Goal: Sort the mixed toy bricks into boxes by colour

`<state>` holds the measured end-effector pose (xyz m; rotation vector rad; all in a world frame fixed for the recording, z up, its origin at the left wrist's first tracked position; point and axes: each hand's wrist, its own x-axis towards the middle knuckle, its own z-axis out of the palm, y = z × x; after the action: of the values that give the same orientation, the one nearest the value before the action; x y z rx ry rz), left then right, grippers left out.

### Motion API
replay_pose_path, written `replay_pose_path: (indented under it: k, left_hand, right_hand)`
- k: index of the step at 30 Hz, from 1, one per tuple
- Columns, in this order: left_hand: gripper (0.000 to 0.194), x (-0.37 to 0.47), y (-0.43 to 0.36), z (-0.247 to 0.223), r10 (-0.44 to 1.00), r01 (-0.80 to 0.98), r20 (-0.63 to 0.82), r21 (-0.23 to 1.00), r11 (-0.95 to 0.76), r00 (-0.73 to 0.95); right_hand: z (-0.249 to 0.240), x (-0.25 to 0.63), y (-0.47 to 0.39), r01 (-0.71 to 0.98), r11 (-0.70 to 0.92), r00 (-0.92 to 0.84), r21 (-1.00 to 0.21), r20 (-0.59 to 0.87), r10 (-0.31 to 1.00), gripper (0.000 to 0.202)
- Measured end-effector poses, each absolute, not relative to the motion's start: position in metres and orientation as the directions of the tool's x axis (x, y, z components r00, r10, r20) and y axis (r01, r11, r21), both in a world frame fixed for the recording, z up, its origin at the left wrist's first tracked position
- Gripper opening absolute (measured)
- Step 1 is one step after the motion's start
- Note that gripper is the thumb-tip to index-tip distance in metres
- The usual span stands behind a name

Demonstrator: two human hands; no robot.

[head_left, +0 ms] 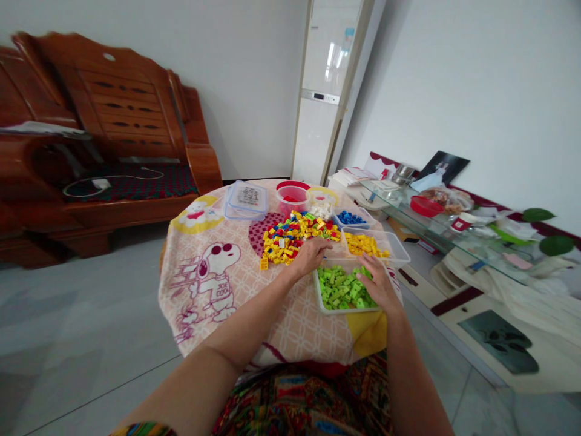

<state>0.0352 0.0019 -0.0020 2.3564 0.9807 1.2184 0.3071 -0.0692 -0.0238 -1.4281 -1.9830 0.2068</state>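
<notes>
My left hand (311, 255) is over the near edge of a mixed pile of toy building bricks (290, 235), its fingers drawn together and pointing right. Whatever they pinch, if anything, is too small to make out. My right hand (380, 283) rests at the right side of a clear box of green bricks (340, 287), fingers apart, with no brick visible in them. Just beyond it, yellow bricks (363, 244) lie in a clear tray (399, 247). Blue bricks (351, 218) fill a smaller box, white bricks (321, 210) lie beside it, and a round tub (294, 200) holds red ones.
Stacked clear lids (246, 201) lie at the table's back left on the patterned tablecloth (254, 297). A wooden bench (122, 121) stands to the left. On the right, a glass-topped cabinet (472, 245) carries a red bowl (425, 206), a paper cup (463, 222) and other items.
</notes>
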Motion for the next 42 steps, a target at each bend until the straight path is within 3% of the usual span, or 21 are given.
replay_pose_path:
  k: [6,10,14,22,30,36,39,42]
  left_hand:
    - [0.033,0.022,0.016,-0.015,0.853,0.686,0.471,0.545,-0.481,0.224]
    - [0.035,0.023,0.026,-0.011,0.829,0.718,0.48,0.464,-0.518,0.288]
    - [0.03,0.033,0.048,0.002,0.841,0.766,0.388,0.381,-0.518,0.377]
    - [0.019,0.031,0.059,0.006,0.877,0.874,0.286,0.188,-0.447,0.387]
    - [0.024,0.001,0.029,0.003,0.875,0.857,0.31,0.249,-0.451,0.371]
    - [0.018,-0.022,0.035,0.004,0.903,0.871,0.405,0.381,-0.311,0.145]
    - [0.034,-0.021,0.042,0.001,0.879,0.832,0.451,0.422,-0.361,0.153]
    - [0.047,-0.011,0.049,0.001,0.879,0.833,0.415,0.379,-0.403,0.236]
  right_hand:
    - [-0.024,0.306,-0.069,0.777,0.386,-0.166,-0.497,0.43,0.887,0.052]
    - [-0.025,0.306,-0.07,0.783,0.382,-0.161,-0.49,0.434,0.886,0.051]
    - [-0.024,0.307,-0.07,0.791,0.386,-0.174,-0.475,0.431,0.886,0.052]
    - [-0.022,0.308,-0.071,0.786,0.394,-0.181,-0.477,0.431,0.884,0.052]
    - [-0.023,0.304,-0.073,0.764,0.396,-0.156,-0.509,0.45,0.879,0.051]
    - [-0.022,0.303,-0.074,0.758,0.394,-0.153,-0.52,0.445,0.882,0.052]
    - [-0.022,0.303,-0.074,0.76,0.394,-0.154,-0.517,0.446,0.882,0.052]
    - [-0.022,0.303,-0.073,0.762,0.395,-0.156,-0.512,0.447,0.881,0.052]
